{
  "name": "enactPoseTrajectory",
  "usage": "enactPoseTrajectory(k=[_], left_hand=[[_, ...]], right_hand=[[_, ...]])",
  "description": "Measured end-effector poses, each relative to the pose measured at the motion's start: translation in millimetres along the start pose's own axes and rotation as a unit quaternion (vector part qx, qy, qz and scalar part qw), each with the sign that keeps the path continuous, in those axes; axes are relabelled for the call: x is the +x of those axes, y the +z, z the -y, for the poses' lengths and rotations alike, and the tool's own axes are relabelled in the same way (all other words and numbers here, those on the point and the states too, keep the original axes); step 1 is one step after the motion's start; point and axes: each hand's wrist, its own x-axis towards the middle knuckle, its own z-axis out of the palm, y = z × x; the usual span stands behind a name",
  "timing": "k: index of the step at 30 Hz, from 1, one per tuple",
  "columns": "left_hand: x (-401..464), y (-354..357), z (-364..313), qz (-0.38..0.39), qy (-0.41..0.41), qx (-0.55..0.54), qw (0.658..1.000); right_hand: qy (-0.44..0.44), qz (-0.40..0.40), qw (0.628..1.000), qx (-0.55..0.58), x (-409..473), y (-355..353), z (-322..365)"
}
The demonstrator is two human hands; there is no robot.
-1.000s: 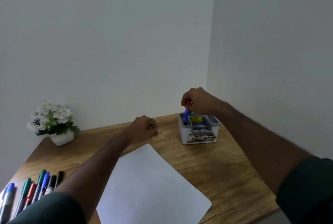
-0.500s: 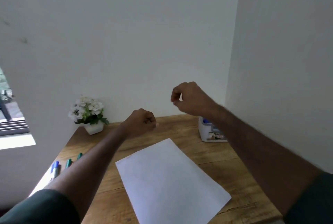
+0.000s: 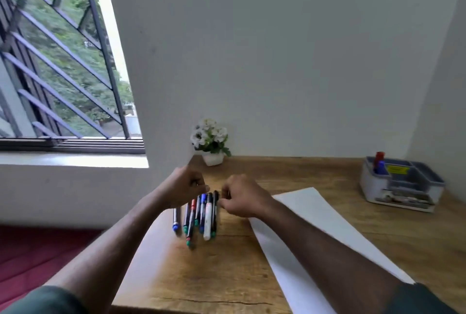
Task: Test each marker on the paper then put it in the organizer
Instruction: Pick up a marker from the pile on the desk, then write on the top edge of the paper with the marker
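Hovering now over the markers [image 3: 199,215], both hands curled, right hand [image 3: 243,197] moved from organizer [image 3: 401,187], left hand [image 3: 185,186] beside it.

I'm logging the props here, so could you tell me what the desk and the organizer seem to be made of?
The desk looks like wood with a warm, slightly glossy finish: grain lines and a crack show, though it may be veneer. The organizer looks like moulded plastic, matte, with pale walls and grey-blue rims on thin, even dividers.
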Motion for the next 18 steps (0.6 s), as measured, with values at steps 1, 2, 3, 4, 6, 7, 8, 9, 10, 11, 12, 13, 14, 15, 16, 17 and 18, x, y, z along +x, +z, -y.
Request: enactPoseTrajectory(k=[1, 2, 3, 4, 6, 7, 8, 9, 10, 11, 12, 13, 14, 15, 16, 17, 18], left_hand=[[-4, 0, 5, -0.006, -0.007, -0.001, 1.000], [-6, 1, 10, -0.008, -0.015, 0.000, 1.000], [-8, 2, 14, -0.006, -0.023, 0.000, 1.000], [-10, 4, 17, -0.003, -0.026, 0.002, 1.000], [-14, 7, 20, 0.000, -0.023, 0.003, 1.000], [-15, 9, 20, -0.001, -0.019, 0.001, 1.000], [-16, 10, 19, -0.003, -0.016, -0.001, 1.000], [-16, 11, 19, -0.004, -0.015, -0.003, 1.000], [-16, 12, 18, -0.005, -0.012, -0.003, 1.000], [-15, 12, 17, -0.006, -0.012, -0.001, 1.000], [-15, 13, 17, -0.006, -0.012, -0.001, 1.000], [-15, 14, 16, -0.007, -0.013, -0.001, 1.000], [-15, 15, 16, -0.008, -0.014, 0.000, 1.000], [-15, 15, 15, -0.008, -0.014, -0.001, 1.000], [-15, 15, 13, -0.006, -0.014, -0.003, 1.000], [-15, 15, 12, -0.004, -0.011, -0.008, 1.000], [-14, 15, 11, -0.007, -0.008, -0.014, 1.000]], right_hand=[[0.006, -0.002, 1.000, -0.010, 2, 5, 5], [0.013, -0.003, 1.000, -0.019, 4, 10, 8], [0.023, 0.000, 0.999, -0.023, 5, 15, 10], [0.035, 0.011, 0.999, -0.021, 6, 19, 12], [0.060, 0.040, 0.997, -0.006, 7, 24, 16], [0.068, 0.049, 0.997, -0.003, 8, 24, 17], [0.073, 0.053, 0.996, -0.006, 9, 24, 17], [0.077, 0.056, 0.995, -0.014, 9, 23, 18], [0.082, 0.055, 0.995, -0.023, 9, 22, 19], [0.088, 0.052, 0.994, -0.030, 9, 22, 20], [0.093, 0.048, 0.994, -0.034, 9, 23, 20], [0.097, 0.046, 0.994, -0.036, 9, 24, 21], [0.100, 0.044, 0.993, -0.036, 8, 25, 22], [0.101, 0.040, 0.994, -0.034, 7, 27, 22], [0.102, 0.033, 0.994, -0.034, 7, 28, 21], [0.107, 0.023, 0.993, -0.037, 6, 27, 20], [0.112, 0.009, 0.993, -0.043, 5, 26, 17]])
